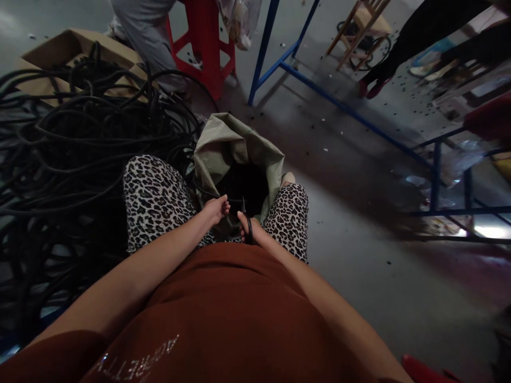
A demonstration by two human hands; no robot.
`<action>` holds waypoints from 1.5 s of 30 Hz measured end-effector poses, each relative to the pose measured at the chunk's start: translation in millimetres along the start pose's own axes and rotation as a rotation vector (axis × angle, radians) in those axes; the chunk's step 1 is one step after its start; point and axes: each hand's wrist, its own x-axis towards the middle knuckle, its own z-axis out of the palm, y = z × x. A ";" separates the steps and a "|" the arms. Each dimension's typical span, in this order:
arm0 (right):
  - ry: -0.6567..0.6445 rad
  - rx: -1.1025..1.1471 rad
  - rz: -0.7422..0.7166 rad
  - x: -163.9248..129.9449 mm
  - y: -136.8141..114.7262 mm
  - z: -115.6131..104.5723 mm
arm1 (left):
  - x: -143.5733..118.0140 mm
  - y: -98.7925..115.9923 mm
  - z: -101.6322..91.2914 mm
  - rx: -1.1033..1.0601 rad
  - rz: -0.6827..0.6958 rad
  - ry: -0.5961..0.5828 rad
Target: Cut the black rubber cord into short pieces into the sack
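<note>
Between my knees stands an open woven sack (pixel 261 143), its inside dark. My left hand (pixel 217 208) is closed on a black rubber cord (pixel 207 191), whose end points right over the sack's mouth. In my right hand (pixel 252 230) is a pair of scissors (pixel 249 227) with black handles, the blades pointing away from me. The blades are at the end of the cord; whether they touch it I cannot make out. To my left lies a big tangled heap of black rubber cord (pixel 99 138).
A cardboard box (pixel 35 58) sits behind the cord heap. Beyond the sack are a red plastic stool (pixel 203 48) and a blue metal table frame (pixel 303 77). Other people's legs (pixel 415 37) show at the back. Small black bits lie scattered on the grey floor (pixel 343 255).
</note>
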 end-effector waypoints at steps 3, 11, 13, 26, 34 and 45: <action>0.026 0.003 -0.003 -1.6 -0.8 0.3 | 0.2 0.2 -0.1 0.013 0.005 -0.005; 0.068 -0.062 -0.020 -3.3 -4.2 1.2 | 5.0 -1.6 -0.5 0.063 0.065 -0.017; 0.079 -0.067 -0.019 -5.8 -7.0 1.6 | 6.5 -2.3 -0.8 0.070 0.071 -0.005; -0.028 0.040 0.049 -5.3 1.1 0.2 | 2.1 3.3 0.8 0.000 0.122 -0.003; -0.106 -0.041 0.014 -2.2 2.9 0.6 | 0.2 1.5 1.3 -0.028 0.112 -0.034; -0.104 -0.016 0.016 -0.3 2.4 2.9 | -4.4 -5.1 1.5 0.011 0.116 -0.070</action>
